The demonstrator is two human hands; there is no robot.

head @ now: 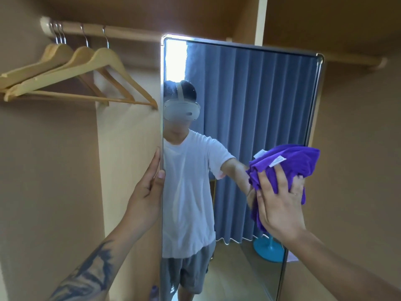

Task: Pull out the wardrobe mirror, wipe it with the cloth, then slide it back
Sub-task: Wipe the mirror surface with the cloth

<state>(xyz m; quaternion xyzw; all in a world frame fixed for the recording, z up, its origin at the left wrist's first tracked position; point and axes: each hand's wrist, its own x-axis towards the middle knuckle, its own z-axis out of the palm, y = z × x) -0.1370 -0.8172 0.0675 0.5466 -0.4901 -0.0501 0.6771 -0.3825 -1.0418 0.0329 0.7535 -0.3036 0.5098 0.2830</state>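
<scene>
The tall wardrobe mirror point(249, 88) with a thin metal frame stands pulled out in front of me, facing me. My left hand point(149, 187) grips its left edge at mid height, thumb on the glass side and fingers behind the frame. A bunched purple cloth point(297, 161) lies against the glass near the mirror's right edge. My right hand point(280, 198) presses the cloth to the mirror with fingers spread over it. The glass reflects a person in a white shirt and a blue curtain.
Several wooden hangers point(86, 68) hang on the wardrobe rail point(121, 31) at the upper left, close to the mirror's left edge. A vertical wardrobe panel point(260, 18) rises behind the mirror. Brown wardrobe walls enclose both sides.
</scene>
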